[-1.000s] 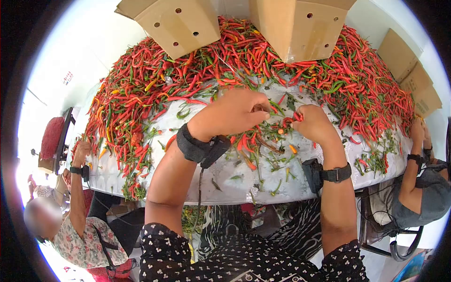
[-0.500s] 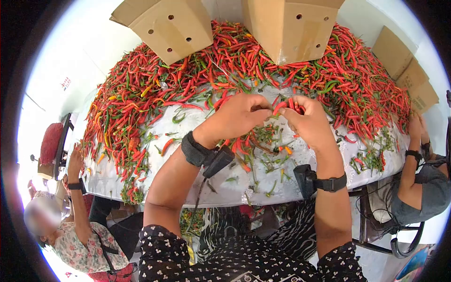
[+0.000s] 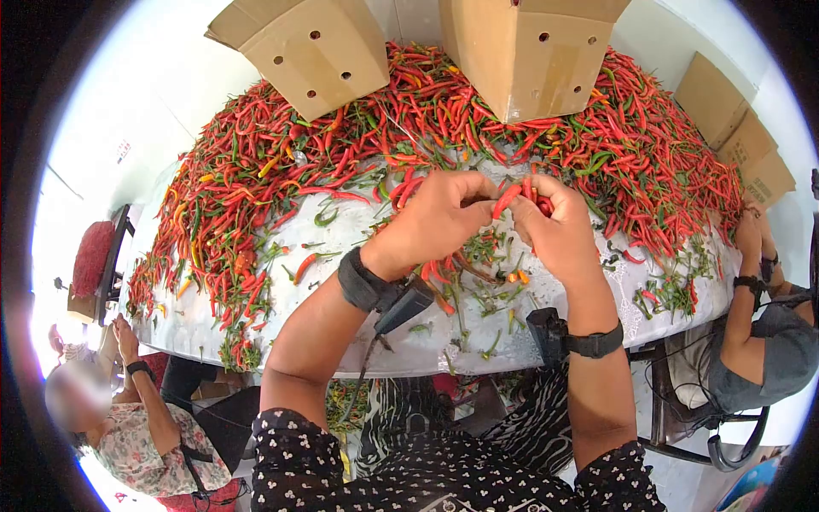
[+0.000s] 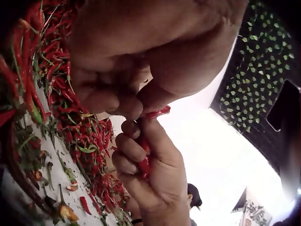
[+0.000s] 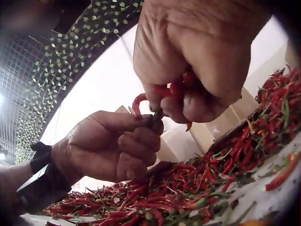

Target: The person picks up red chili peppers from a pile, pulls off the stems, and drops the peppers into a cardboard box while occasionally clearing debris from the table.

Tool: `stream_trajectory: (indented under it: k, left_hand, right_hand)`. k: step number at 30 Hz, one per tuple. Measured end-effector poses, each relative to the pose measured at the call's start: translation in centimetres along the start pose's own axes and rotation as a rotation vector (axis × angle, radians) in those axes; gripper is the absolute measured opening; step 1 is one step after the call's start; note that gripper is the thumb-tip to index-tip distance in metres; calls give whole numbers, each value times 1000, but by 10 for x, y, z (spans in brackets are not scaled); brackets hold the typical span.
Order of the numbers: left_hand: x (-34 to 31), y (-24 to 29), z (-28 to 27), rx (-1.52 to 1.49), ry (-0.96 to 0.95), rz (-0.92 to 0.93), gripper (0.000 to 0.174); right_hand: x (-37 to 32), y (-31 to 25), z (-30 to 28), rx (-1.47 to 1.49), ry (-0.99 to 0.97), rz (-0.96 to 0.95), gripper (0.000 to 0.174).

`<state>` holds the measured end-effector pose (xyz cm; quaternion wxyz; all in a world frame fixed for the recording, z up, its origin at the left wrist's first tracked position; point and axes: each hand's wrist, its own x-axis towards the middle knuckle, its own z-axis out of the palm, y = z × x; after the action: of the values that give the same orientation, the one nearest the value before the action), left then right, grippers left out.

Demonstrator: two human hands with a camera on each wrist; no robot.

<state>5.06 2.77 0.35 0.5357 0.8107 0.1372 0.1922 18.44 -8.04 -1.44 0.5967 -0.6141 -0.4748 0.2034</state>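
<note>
The right hand (image 3: 559, 224) holds several red chilies in its curled fingers, and one red chili (image 3: 507, 200) sticks out between thumb and index finger toward the left hand. In the right wrist view that curved chili (image 5: 138, 104) has its stem end at the fingertips of the left hand (image 5: 113, 146), which pinch it. The left hand (image 3: 439, 213) has its fingers curled and its thumb against the index finger. Both hands meet above the white table, over loose stems and chilies (image 3: 478, 264). In the left wrist view the right hand (image 4: 155, 165) shows red chilies in its grip.
A large heap of red chilies (image 3: 648, 162) curves around the table's far side. Two cardboard boxes (image 3: 316, 60) (image 3: 546, 64) stand behind it. Stems (image 3: 678, 290) lie at the right. One person (image 3: 158, 435) sits at the left, another (image 3: 759, 341) at the right.
The right hand has moved up and left to meet the left hand, and a chili now shows between its fingertips. The person at the left has lowered their hands from the heap.
</note>
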Motion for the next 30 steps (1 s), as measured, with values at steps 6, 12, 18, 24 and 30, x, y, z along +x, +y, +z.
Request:
stream_trajectory:
  k: [6,12,18,24,30]
  left_hand:
    - [-1,-4,6,32,-13,202,8]
    - [1,2,0,86,-145,113,23]
    - [-4,7,0,29,-31,238,44]
    - [-1,38,-10,388,134,518,27]
    - [-2,110,-85,798,1021,810,11]
  right_hand:
    - [2,2,-10,645,-98,368,16]
    - [2,0,-16,725,-122,386,17]
    - [0,-4,-11,365,-217,341,12]
    - [0,-11,-2,377,-179,297,13]
    - [8,-7,-2,517,-68,344,14]
